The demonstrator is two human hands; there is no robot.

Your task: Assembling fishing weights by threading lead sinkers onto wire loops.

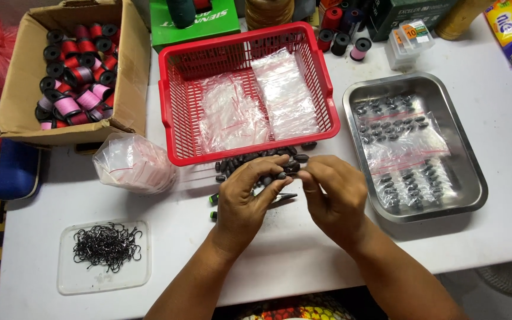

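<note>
fingers (284,178) pinching dark sinkers (268,161), red basket (173,127) behind

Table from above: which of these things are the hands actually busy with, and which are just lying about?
In hand:
- left hand and right hand, meeting over the dark oval weights
- a small tool under the hands

Lying about:
- red basket of clear bags
- steel tray of bagged weights
- box of thread spools
- dish of hooks
</note>
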